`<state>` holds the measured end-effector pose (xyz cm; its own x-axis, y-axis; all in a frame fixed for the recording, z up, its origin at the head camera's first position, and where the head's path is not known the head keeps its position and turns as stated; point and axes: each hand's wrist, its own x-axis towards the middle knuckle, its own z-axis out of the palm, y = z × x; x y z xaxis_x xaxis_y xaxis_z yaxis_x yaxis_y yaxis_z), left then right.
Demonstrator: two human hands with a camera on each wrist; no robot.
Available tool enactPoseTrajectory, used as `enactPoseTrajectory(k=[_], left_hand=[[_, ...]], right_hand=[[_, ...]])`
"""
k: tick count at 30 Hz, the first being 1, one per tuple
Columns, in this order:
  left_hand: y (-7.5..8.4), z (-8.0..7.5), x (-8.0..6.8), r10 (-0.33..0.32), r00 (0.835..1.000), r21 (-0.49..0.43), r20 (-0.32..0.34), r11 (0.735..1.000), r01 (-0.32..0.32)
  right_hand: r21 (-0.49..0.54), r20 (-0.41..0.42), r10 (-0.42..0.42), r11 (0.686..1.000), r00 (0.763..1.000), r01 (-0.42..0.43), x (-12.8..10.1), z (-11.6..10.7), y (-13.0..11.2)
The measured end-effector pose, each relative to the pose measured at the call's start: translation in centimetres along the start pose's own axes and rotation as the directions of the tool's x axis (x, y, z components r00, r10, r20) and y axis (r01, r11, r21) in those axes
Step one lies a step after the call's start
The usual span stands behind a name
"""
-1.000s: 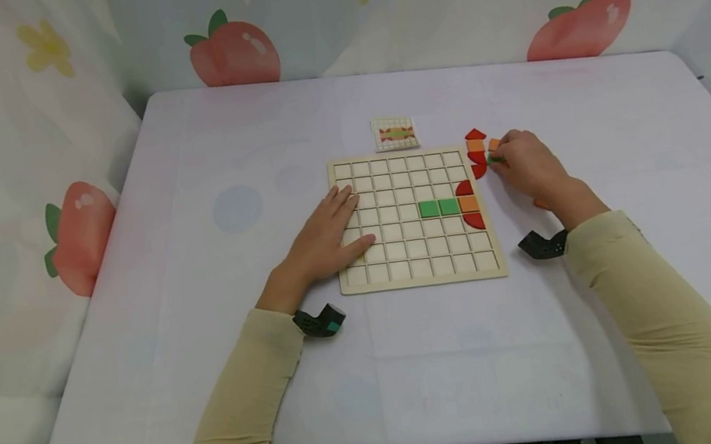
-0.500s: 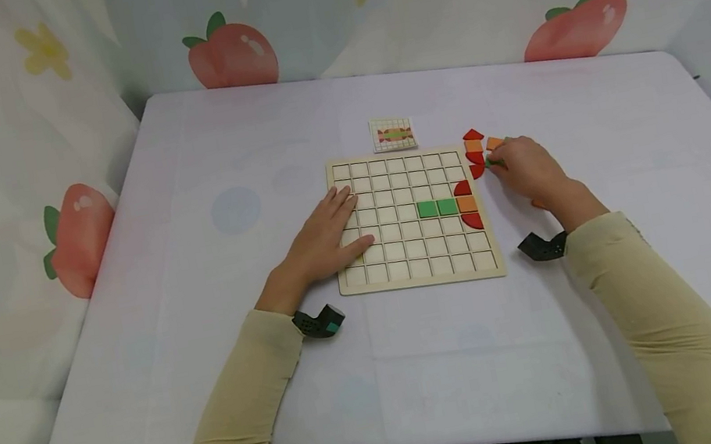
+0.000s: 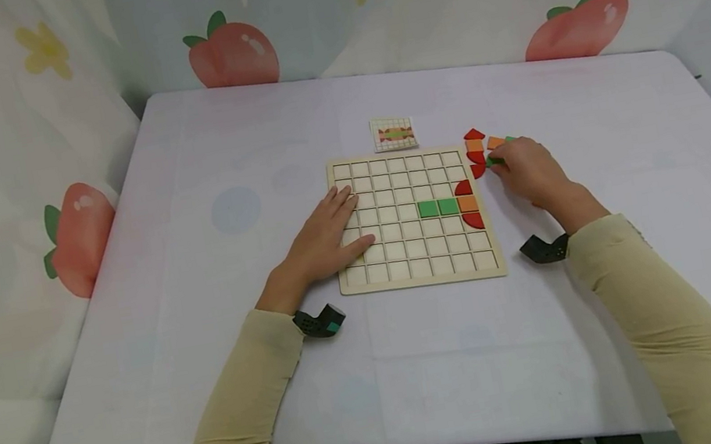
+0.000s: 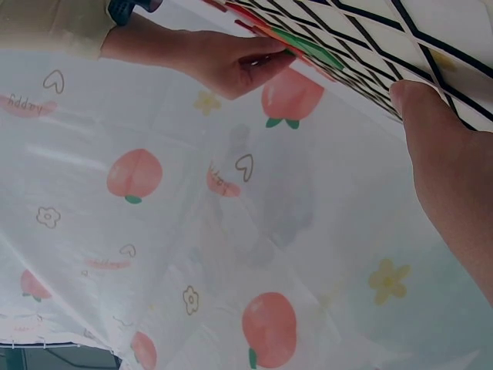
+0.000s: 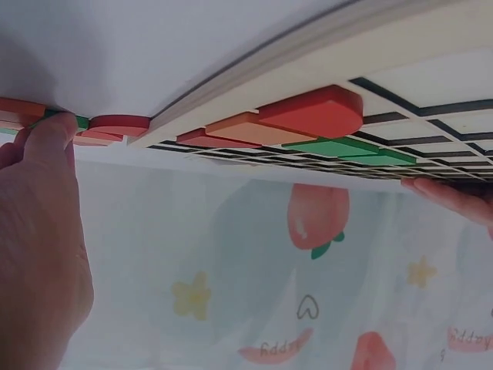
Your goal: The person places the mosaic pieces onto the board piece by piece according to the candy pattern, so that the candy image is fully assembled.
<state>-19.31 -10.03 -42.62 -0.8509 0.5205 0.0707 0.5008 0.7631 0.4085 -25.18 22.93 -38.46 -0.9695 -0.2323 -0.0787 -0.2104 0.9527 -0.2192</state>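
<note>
Right hand (image 3: 530,171) pinches a small green tile (image 3: 494,161) on the counter (image 3: 206,344), just right of the wooden grid board (image 3: 413,216), beside loose red and orange pieces (image 3: 475,151). Left hand (image 3: 322,237) lies flat, fingers straight, on the board's left side.

right hand (image 3: 527,169): fingertips have edged slightly left along the loose pieces, now pinching the small green wooden square tile (image 3: 495,160) beside the red wooden quarter-round tile (image 3: 478,170).
</note>
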Motion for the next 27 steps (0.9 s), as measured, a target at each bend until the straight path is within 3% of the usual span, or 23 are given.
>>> enactPoseTrajectory(k=[16, 27], left_hand=[[0.1, 0.0, 0.0, -0.003, 1.0, 0.008, 0.004, 1.0, 0.003], [0.1, -0.1, 0.0, 0.007, 1.0, 0.002, -0.008, 1.0, -0.007]], right_hand=[[0.04, -0.014, 0.002, 0.999, 1.0, -0.002, -0.6, -0.3, -0.2], [0.039, -0.069, -0.066, 0.997, 0.995, 0.069, -1.1, -0.6, -1.2]])
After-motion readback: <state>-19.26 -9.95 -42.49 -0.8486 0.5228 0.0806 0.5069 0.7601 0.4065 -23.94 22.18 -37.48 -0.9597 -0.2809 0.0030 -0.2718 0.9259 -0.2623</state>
